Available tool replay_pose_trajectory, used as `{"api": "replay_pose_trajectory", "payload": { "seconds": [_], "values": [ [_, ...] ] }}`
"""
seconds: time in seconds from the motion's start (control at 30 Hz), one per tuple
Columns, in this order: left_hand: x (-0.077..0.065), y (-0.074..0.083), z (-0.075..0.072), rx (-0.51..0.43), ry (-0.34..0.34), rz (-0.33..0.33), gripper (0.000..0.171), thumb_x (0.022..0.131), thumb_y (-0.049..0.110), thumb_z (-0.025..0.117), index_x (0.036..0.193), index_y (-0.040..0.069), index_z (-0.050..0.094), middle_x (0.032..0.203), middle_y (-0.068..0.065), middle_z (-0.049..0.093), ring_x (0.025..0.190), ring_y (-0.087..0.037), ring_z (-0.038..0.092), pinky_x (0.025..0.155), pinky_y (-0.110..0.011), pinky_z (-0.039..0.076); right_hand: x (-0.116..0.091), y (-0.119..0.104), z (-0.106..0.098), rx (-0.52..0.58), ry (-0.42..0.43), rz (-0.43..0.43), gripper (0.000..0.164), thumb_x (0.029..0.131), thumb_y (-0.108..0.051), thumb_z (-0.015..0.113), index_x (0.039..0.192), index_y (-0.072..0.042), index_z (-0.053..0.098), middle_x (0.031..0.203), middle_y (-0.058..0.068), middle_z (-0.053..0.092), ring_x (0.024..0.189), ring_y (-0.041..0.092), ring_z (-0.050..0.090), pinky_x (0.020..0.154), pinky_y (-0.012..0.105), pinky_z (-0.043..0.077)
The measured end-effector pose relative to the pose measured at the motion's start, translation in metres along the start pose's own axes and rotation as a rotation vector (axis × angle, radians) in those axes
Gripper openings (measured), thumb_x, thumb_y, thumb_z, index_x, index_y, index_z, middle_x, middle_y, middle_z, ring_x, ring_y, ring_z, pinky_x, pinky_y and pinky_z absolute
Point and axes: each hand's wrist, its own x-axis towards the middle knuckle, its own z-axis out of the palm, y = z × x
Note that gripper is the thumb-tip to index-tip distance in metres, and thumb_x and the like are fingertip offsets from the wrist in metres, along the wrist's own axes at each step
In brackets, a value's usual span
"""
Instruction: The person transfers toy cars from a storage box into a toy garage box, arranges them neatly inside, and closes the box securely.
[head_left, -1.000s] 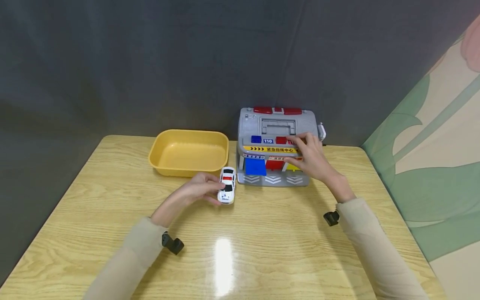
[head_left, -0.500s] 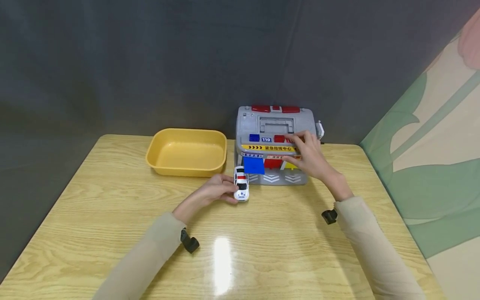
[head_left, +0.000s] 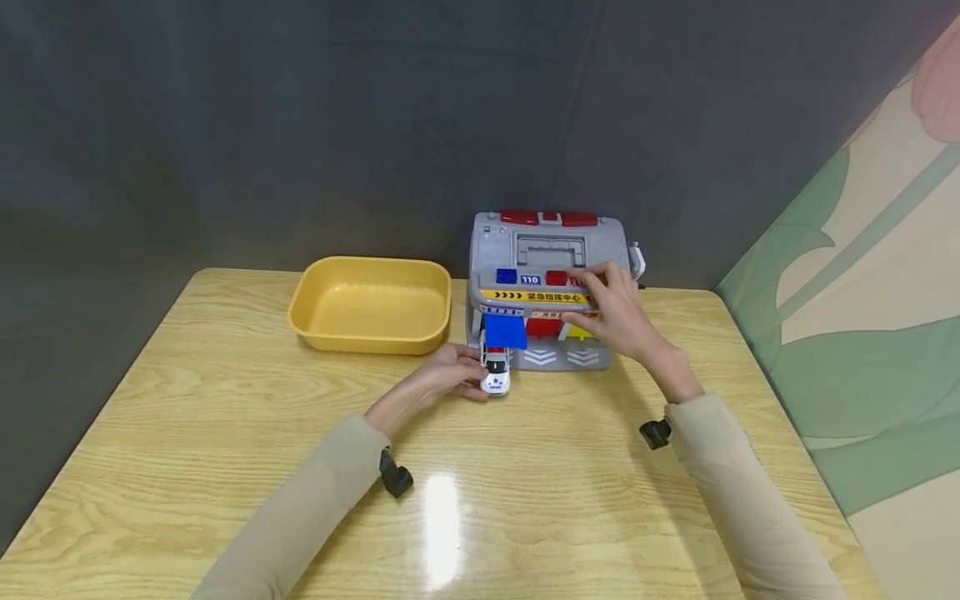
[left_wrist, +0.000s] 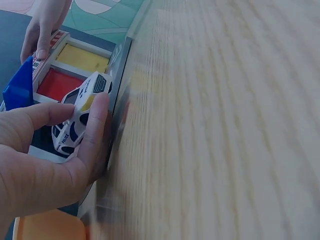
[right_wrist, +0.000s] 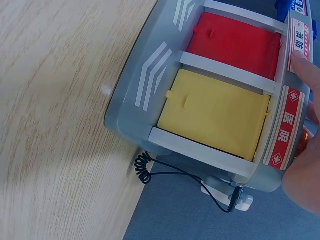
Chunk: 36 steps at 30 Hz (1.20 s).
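Note:
My left hand [head_left: 450, 372] holds a white toy police car [head_left: 496, 382] between thumb and fingers, at the left bay of a grey toy garage [head_left: 491, 243]. The car's far end is hidden under the raised blue door [head_left: 506, 332]; its hood with blue stars faces me. In the left wrist view the police car [left_wrist: 80, 122] sits tilted between the fingers. My right hand [head_left: 618, 312] grips the garage's front roof edge, thumb on the front sign and fingers on top near the red button [head_left: 556, 277]. The red door [right_wrist: 235, 45] and yellow door [right_wrist: 215, 112] are down.
A yellow plastic basin [head_left: 367, 343] stands left of the garage on the wooden table [head_left: 540, 500]. At the garage's right side hangs a white handset [right_wrist: 245, 202] on a black coiled cord [right_wrist: 144, 169]. A dark curtain [head_left: 375, 125] rises behind.
My left hand has moved the police car rightward from beside the basin to the left bay, its far end now under the blue door. The right hand keeps its grip on the roof edge.

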Motion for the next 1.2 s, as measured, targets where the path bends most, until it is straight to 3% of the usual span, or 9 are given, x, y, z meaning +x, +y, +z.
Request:
{"api": "replay_pose_trajectory", "payload": {
  "seconds": [0.17,0.4,0.67,0.83,1.2],
  "values": [
    [0.005,0.002,0.006,-0.018,0.037,-0.004,0.051,0.089,-0.012,0.058,0.135,-0.015,0.037,0.119,-0.031,0.056,0.081,-0.029,0.067,0.073,-0.034,0.058,0.0,0.0,-0.001,0.004,-0.006,0.001,0.062,0.081,-0.021,0.079,0.133,-0.002,0.052,0.118,0.023,0.042,0.106,0.039,0.034,0.084,0.049,0.028],
    [0.007,0.002,0.009,-0.029,0.059,0.047,0.041,0.09,-0.011,0.057,0.128,-0.017,0.043,0.113,-0.027,0.056,0.08,-0.025,0.064,0.076,-0.032,0.057,0.0,-0.002,-0.003,0.005,-0.005,0.013,0.061,0.081,-0.021,0.079,0.133,-0.003,0.053,0.119,0.022,0.042,0.108,0.039,0.033,0.086,0.05,0.029],
    [0.008,0.0,0.006,0.053,0.112,0.065,0.034,0.096,0.002,0.056,0.123,-0.017,0.051,0.106,-0.027,0.063,0.068,-0.02,0.067,0.07,-0.031,0.058,-0.001,-0.003,-0.003,0.004,-0.005,0.011,0.062,0.081,-0.022,0.079,0.133,-0.002,0.053,0.12,0.022,0.041,0.108,0.039,0.033,0.085,0.05,0.029],
    [0.008,0.001,0.005,0.055,0.096,0.06,0.033,0.099,0.014,0.054,0.112,-0.016,0.058,0.087,-0.026,0.069,0.064,-0.023,0.07,0.065,-0.033,0.058,-0.001,-0.003,-0.002,0.008,-0.011,0.02,0.062,0.081,-0.022,0.079,0.133,-0.003,0.053,0.119,0.021,0.041,0.108,0.039,0.033,0.085,0.049,0.029],
    [0.017,0.002,0.005,0.083,0.063,0.068,0.045,0.103,0.023,0.044,0.09,-0.016,0.063,0.07,-0.022,0.068,0.053,-0.022,0.067,0.054,-0.034,0.058,-0.002,-0.004,-0.002,0.006,-0.004,0.022,0.063,0.081,-0.022,0.08,0.134,-0.003,0.052,0.121,0.021,0.04,0.109,0.038,0.033,0.085,0.049,0.029]
  ]
}}
